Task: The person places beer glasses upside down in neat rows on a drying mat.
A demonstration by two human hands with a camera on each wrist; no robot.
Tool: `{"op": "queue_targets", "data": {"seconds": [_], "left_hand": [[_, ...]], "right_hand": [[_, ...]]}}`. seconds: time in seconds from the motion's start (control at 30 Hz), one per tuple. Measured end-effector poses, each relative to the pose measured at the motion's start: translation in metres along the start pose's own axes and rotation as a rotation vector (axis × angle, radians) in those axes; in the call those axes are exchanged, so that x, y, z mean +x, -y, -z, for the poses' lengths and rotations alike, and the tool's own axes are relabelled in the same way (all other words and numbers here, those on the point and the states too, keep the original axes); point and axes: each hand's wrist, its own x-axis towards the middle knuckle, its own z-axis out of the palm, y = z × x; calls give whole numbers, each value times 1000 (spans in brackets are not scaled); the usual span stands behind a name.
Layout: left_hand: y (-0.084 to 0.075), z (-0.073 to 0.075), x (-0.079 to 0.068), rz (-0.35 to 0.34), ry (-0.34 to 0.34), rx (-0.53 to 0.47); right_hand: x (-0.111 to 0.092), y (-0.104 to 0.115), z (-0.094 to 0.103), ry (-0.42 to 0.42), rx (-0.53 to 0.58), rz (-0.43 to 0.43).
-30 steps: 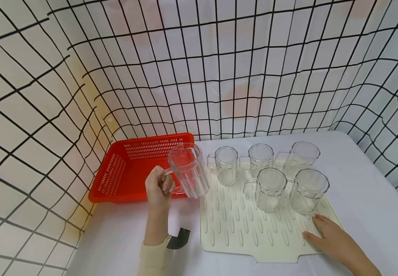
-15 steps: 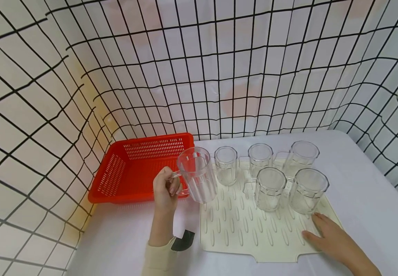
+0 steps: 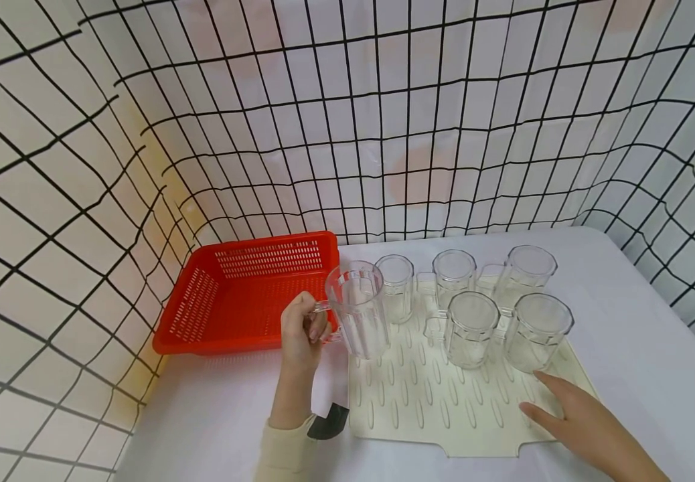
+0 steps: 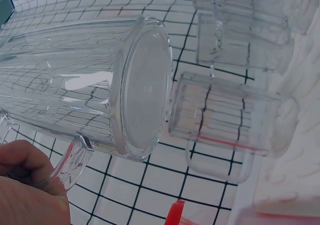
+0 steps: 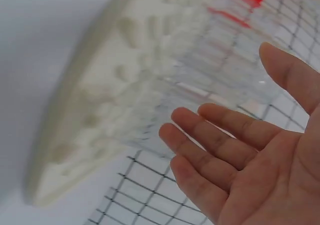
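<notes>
My left hand (image 3: 302, 333) grips the handle of a clear ribbed mug (image 3: 359, 318), holding it raised over the left edge of a cream drainer mat (image 3: 404, 418). The mug tilts, its rim up and leaning left; its round base (image 4: 146, 90) fills much of the left wrist view. Three clear mugs stand along the back of the mat: left (image 3: 397, 301), middle (image 3: 452, 281) and right (image 3: 525, 276). Two more stand in front: left (image 3: 470, 338) and right (image 3: 537, 338). By the front right mug, my right hand (image 3: 579, 425) hovers, fingers straight, holding nothing.
A red slotted plastic basket (image 3: 215, 346) stands at the left, close to the mat. A black wire grid (image 3: 377, 127) encloses the back and sides of the white table (image 3: 203, 415).
My left hand has carried the raised mug to the right, from beside the basket to over the mat's left edge. The right hand has shifted slightly left. The standing mugs stay put.
</notes>
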Motion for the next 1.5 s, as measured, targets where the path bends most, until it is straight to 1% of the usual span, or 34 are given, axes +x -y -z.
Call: {"op": "queue_targets", "data": {"seconds": [0.1, 0.27, 0.4, 0.6, 0.73, 0.9, 0.97, 1.13, 1.33, 1.43, 1.5], "left_hand": [[2, -2, 0, -4, 18, -11], [5, -4, 0, -22, 49, -30], [6, -6, -1, -22, 58, -29], [10, -9, -1, -20, 77, -23], [12, -12, -2, -28, 79, -35], [11, -17, -3, -37, 85, -64], [10, -19, -3, -41, 92, -71], [8, -23, -4, -48, 112, -79], [8, -27, -4, -57, 123, -83], [8, -29, -4, -59, 127, -96], [9, -31, -4, -60, 132, -108]], "right_hand": [[-6, 12, 5, -7, 35, 17], [-14, 32, 11, -57, 77, 81], [-15, 48, 15, -92, 92, 135], [-11, 71, 17, -145, 119, 214], [-5, 83, 13, -155, 165, 257], [5, 93, 4, -120, 331, 306], [9, 96, 0, -119, 367, 322], [17, 105, -10, -155, 365, 359], [23, 116, -15, -148, 428, 404], [27, 120, -17, -139, 465, 402], [29, 123, -18, -122, 500, 377]]}}
